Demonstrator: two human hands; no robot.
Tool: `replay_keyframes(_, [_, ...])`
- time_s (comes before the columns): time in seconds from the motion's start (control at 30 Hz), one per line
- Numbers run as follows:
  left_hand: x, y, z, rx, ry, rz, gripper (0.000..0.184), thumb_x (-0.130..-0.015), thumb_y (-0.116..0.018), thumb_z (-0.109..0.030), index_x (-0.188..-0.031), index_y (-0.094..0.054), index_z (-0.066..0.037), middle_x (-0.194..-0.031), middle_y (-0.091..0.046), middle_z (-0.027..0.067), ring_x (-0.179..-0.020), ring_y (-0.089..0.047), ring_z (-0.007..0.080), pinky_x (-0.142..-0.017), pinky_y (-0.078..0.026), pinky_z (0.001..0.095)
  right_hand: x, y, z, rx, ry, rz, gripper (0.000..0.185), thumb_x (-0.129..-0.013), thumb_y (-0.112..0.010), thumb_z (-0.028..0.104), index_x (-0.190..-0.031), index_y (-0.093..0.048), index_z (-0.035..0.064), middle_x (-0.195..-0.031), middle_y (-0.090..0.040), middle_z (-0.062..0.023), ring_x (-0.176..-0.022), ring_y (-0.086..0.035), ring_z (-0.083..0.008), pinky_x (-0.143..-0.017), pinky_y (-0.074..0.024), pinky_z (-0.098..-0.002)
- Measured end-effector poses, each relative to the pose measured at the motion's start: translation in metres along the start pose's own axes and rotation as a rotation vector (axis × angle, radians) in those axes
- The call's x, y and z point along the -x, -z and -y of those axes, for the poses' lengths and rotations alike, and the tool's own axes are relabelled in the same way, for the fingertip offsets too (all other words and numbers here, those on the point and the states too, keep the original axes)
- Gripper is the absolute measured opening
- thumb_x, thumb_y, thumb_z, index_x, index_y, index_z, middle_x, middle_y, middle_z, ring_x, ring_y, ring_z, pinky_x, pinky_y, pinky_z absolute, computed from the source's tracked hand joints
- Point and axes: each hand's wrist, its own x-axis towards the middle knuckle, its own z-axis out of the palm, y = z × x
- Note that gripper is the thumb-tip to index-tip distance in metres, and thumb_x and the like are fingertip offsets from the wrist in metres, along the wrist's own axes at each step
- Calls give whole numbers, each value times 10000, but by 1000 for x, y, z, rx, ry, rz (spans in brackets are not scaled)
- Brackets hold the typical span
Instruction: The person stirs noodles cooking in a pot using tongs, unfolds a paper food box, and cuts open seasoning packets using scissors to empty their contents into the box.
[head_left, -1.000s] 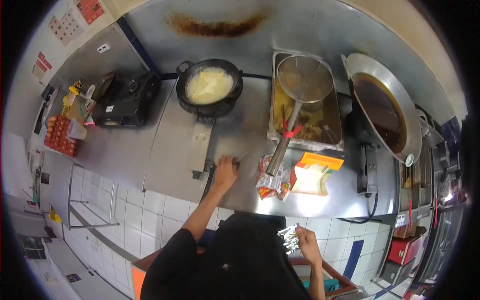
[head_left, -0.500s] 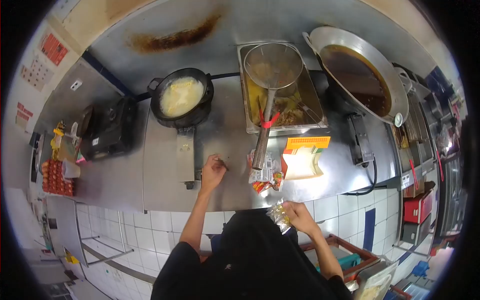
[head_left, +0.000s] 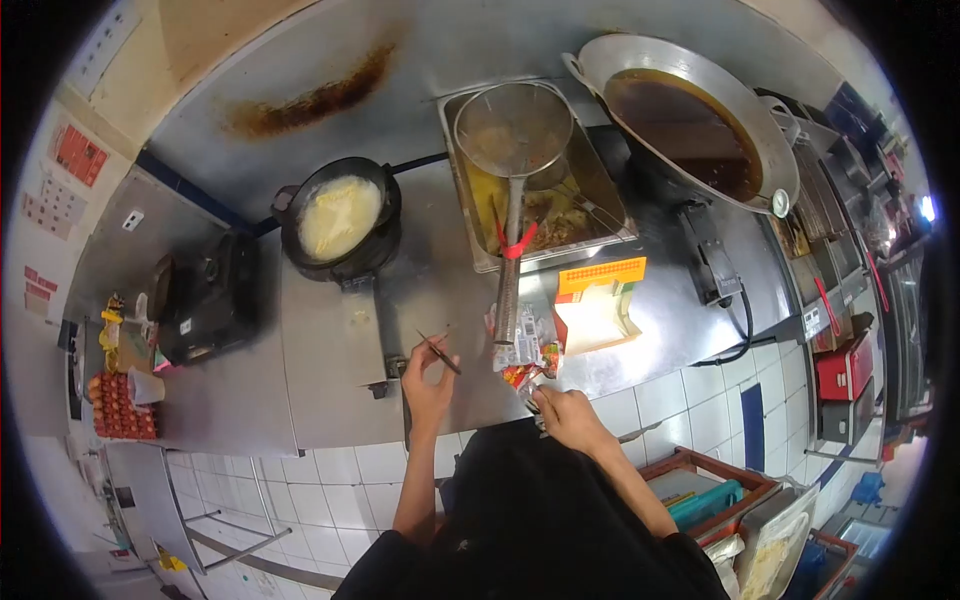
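My left hand (head_left: 427, 400) is closed on a thin dark stick (head_left: 439, 353), held over the steel counter near its front edge; its exact kind is unclear. My right hand (head_left: 572, 420) is closed at the counter's front edge, holding a clear plastic packet (head_left: 534, 400) mostly hidden by the fingers. Just beyond it lie crumpled red and silver food wrappers (head_left: 518, 350), partly under the handle of a wire strainer (head_left: 509, 300). An opened orange and white cardboard box (head_left: 598, 318) stands right of the wrappers. Noodles in pale bubbling liquid fill a black pot (head_left: 343, 215).
The strainer rests across a rectangular steel pan (head_left: 625, 236) holding oil and a whisk. A large wok (head_left: 597, 62) of dark oil stands at the back right. On the left are a black portable stove (head_left: 212, 310) and egg trays (head_left: 122, 412).
My right hand has moved up and left with the packet, towards the wrappers. My left hand has shifted slightly down, and its stick shows more clearly. The whole view has turned a little.
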Motion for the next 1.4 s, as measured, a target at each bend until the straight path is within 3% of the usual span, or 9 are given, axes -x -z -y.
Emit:
replay_keyframes(0.13, [17, 1, -34, 27, 155, 181, 401, -799, -747, -36, -1172, -601, -25, -1115, -658, 114, -1035, -636, 181, -919, -497, 325, -2, 12, 3, -8, -31, -27, 241, -973, -510, 196, -903, -621, -7, -700, -610, -264, -705, -612, -460, -647, -491, -517])
replay_keyframes(0.23, [25, -14, -79, 4, -217, 405, 407, -787, -763, -48, -1162, -612, -5, -1120, -674, 114, -1002, -657, 187, -905, -510, 326, -2, 23, 9, -48, 108, 47, 253, -981, -504, 212, -893, -626, 8, -688, -602, -261, -692, -599, -462, -630, -481, -511])
replay_keyframes(0.33, [35, -32, -98, 166, -82, 601, 390, -788, -760, -47, -1147, -616, 1, -1135, -672, 117, -1019, -655, 186, -904, -507, 320, -5, 36, 24, -147, 170, 85, 277, -990, -493, 229, -877, -628, 14, -679, -593, -255, -686, -585, -467, -613, -460, -512])
replay_keyframes(0.53, [19, -29, -120, 11, -34, 502, 389, -812, -757, -97, -1163, -610, -13, -1138, -661, 112, -1071, -631, 180, -932, -484, 317, -7, 55, 20, 194, 45, -35, 269, -984, -511, 199, -851, -612, -13, -685, -602, -249, -679, -604, -441, -599, -439, -495])
replay_keyframes(0.6, [11, -27, -126, -72, -146, 456, 409, -821, -750, -122, -1188, -601, -22, -1154, -649, 112, -1097, -615, 181, -947, -468, 321, 11, 60, 19, -303, 204, 65, 262, -968, -533, 182, -817, -601, -21, -665, -608, -237, -636, -608, -413, -573, -445, -479])
replay_keyframes(0.8, [11, -28, -127, 68, -174, 645, 479, -807, -762, -143, -1228, -573, -13, -1226, -617, 122, -1145, -592, 203, -977, -460, 355, 1, 67, -40, 452, 183, -63, 270, -970, -494, 232, -825, -613, 37, -588, -560, -223, -582, -593, -432, -584, -459, -522])
replay_keyframes(1.0, [14, -52, -118, 37, -181, 764, 403, -797, -780, -105, -1140, -589, -17, -1069, -683, 98, -988, -643, 162, -904, -485, 306, 0, 80, 28, 30, 244, 126, 304, -998, -470, 238, -918, -644, 1, -654, -577, -264, -615, -588, -440, -591, -462, -501])
replay_keyframes(1.17, [19, -54, -122, 243, -30, 632, 306, -815, -780, -97, -1038, -579, -37, -909, -667, 25, -789, -621, 87, -747, -491, 255, 0, 43, 7, -789, 47, -97, 153, -932, -664, 129, -1051, -641, 36, -988, -675, -34, -900, -619, -103, -734, -486, -335])
replay_keyframes(1.4, [19, -67, -111, 413, 22, 414, 306, -846, -745, -72, -1080, -549, -44, -915, -646, 22, -804, -613, 87, -750, -489, 252, -6, 6, 20, -1055, -56, -449, 202, -907, -705, 119, -1044, -645, -16, -979, -700, -50, -871, -636, -88, -781, -503, -247])
